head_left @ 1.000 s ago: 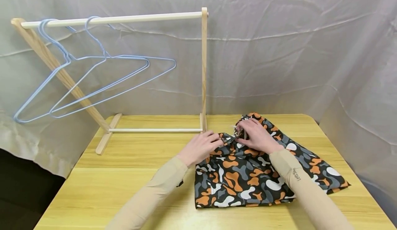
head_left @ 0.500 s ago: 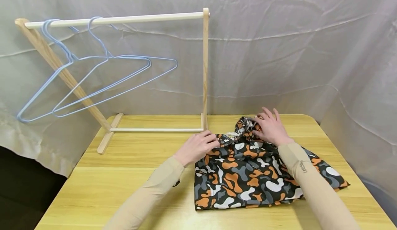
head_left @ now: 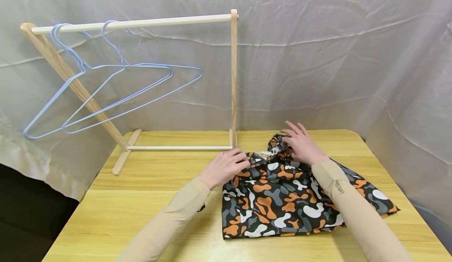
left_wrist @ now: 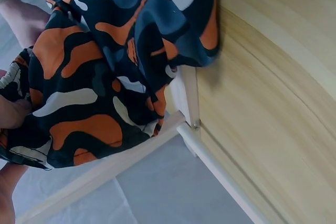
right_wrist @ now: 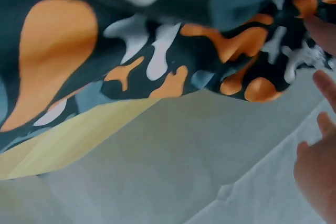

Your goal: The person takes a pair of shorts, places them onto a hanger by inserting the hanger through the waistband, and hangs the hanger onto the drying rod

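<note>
Wooden desk (head_left: 141,199), draped backdrop | camo garment (head_left: 282,199) lies flat on desk, not yet hung | left hand (head_left: 226,168) pinches its top edge | right hand (head_left: 300,146) fingers loose over bunched collar | two hangers (head_left: 116,85) bare on rack (head_left: 233,77)

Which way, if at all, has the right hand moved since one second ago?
Yes. The right hand has moved away from the person, toward the table's far edge, and slightly rightward from the rack's upright post.
</note>
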